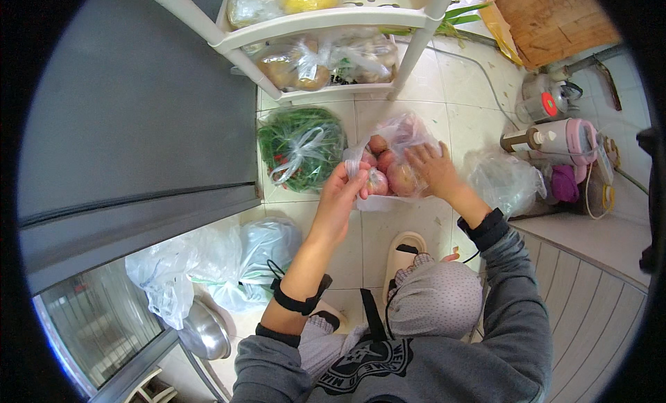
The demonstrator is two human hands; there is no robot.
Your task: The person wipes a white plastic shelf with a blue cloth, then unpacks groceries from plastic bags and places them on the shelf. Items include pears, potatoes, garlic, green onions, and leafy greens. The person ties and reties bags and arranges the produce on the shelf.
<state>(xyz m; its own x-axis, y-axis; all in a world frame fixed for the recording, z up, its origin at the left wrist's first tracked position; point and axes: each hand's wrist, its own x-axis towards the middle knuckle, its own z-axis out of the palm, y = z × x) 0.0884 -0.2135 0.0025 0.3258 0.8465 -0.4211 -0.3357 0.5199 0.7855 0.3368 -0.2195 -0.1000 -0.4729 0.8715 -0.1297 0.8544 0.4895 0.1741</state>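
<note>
A clear plastic bag [408,124] on the tiled floor holds reddish round fruits [402,179] that look like apples. My left hand [343,187] pinches the bag's near-left rim between thumb and fingers. Against the bag's right side rests my right hand [431,166], palm down with its fingers spread; its fingertips touch the plastic. The bag's mouth is spread between my two hands, and several fruits show through it. Just left of it lies a tied clear bag of green vegetables [302,148], with small red pieces visible inside.
A white plastic rack [322,23] with bagged produce [296,65] stands beyond the bags. A grey cabinet-like panel [140,117] borders the left. Crumpled plastic bags [504,179], a kettle [546,93] and a pink appliance [567,137] sit right. A steel basin [205,330] is lower left.
</note>
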